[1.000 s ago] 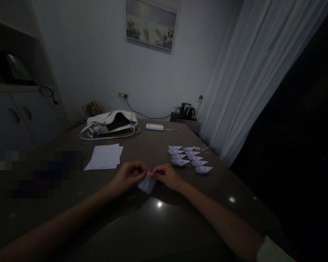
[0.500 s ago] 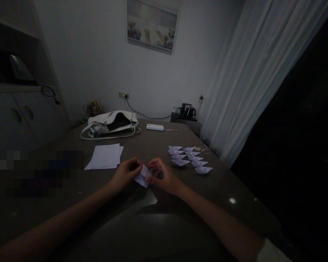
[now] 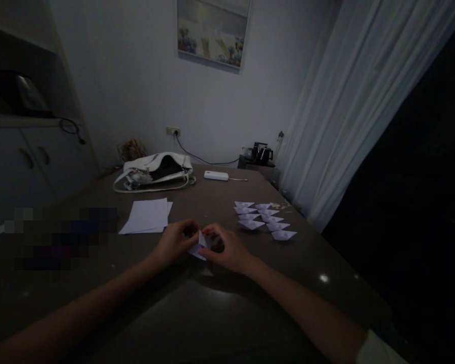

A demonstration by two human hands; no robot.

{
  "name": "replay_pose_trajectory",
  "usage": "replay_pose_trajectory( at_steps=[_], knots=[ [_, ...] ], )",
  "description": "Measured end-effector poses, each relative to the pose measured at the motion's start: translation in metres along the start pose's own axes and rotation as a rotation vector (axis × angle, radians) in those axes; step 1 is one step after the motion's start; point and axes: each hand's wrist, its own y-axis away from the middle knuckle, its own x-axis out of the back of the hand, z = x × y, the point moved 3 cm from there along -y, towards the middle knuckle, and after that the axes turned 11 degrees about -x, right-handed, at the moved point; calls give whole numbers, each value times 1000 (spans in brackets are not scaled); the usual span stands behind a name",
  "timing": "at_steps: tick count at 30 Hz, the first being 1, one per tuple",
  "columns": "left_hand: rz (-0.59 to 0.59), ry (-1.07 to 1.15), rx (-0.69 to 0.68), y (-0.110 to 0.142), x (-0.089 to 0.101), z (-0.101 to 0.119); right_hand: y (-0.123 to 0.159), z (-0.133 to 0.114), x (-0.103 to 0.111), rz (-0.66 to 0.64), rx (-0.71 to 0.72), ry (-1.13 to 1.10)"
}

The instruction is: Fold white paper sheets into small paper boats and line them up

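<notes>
Between my two hands is a small folded piece of white paper point(image 3: 201, 246), held just above the dark table point(image 3: 197, 323). My left hand point(image 3: 176, 241) pinches its left side with thumb and fingers. On the other side, my right hand point(image 3: 227, 247) grips the paper's right edge, fingertips at the top and thumb in front. Part of the folds is hidden behind the fingers. Several folded paper boats point(image 3: 251, 224) stand in two rows to the right of my hands. Left of them lies a stack of white paper sheets point(image 3: 146, 216).
A white handbag point(image 3: 155, 172) sits open at the back left of the table. Right of it is a white power bank point(image 3: 216, 175) with a short cable. Small paper scraps point(image 3: 279, 206) lie beyond the boats. A black kettle point(image 3: 264, 154) stands on a side unit near the curtain.
My right hand has closed in on the paper; its fingers, blurred and looser before, now rest on the right edge. My left hand keeps its pinch.
</notes>
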Motion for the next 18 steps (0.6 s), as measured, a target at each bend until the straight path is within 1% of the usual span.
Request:
replay_pose_trajectory(
  at_steps=[6, 9, 15, 18],
  knots=[
    [13, -18, -64, 1, -1, -2, 0, -3, 1, 28, 34, 8],
    [22, -16, -47, 0, 0, 0, -1, -2, 1, 40, 45, 4],
    [-18, -68, -54, 0, 1, 1, 0, 0, 3, 50, 40, 56],
    [10, -70, -55, 1, 1, -1, 0, -1, 2, 60, 59, 93]
  ],
)
